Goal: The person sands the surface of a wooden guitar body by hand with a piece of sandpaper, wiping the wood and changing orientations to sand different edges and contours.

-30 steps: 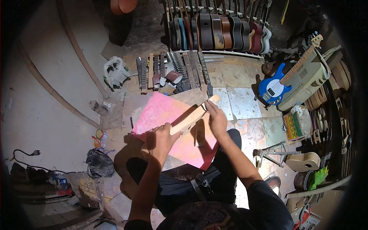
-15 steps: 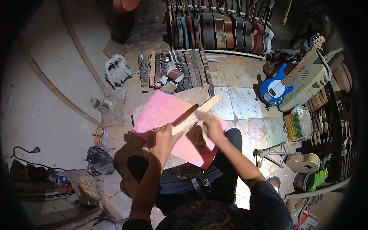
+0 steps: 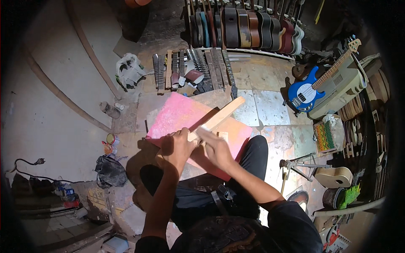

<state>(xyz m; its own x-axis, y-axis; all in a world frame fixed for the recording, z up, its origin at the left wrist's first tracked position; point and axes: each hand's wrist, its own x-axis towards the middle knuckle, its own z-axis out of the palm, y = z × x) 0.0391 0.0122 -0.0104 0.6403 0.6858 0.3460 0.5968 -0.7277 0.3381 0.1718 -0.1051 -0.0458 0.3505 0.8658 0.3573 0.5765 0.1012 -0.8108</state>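
Note:
A long pale bar of wood point(image 3: 225, 111), much like a guitar neck blank, lies slantwise over a pink board point(image 3: 173, 114) in front of me. My left hand point(image 3: 175, 147) is closed round its near part and holds it against the board. With fingers closed, my right hand point(image 3: 217, 152) presses a small whitish pad point(image 3: 203, 129), perhaps folded sandpaper, on the bar close to my left hand. Motion smears the pad and the fingertips. Partly behind the right hand, a small light wooden block point(image 3: 222, 135) rests on the board.
Several fretboards point(image 3: 204, 69) lie beyond the board, with brown sandpaper rolls point(image 3: 194, 76) on them. Guitars stand in a rack point(image 3: 261, 50) at the back. At right are a blue bass guitar point(image 3: 306, 92) and a metal stand point(image 3: 299, 164). Paint cans point(image 3: 110, 139) stand by the left wall.
My right hand has slid along the bar toward me and to the left, nearer my left hand. The left hand keeps its hold. The whole view has shifted slightly.

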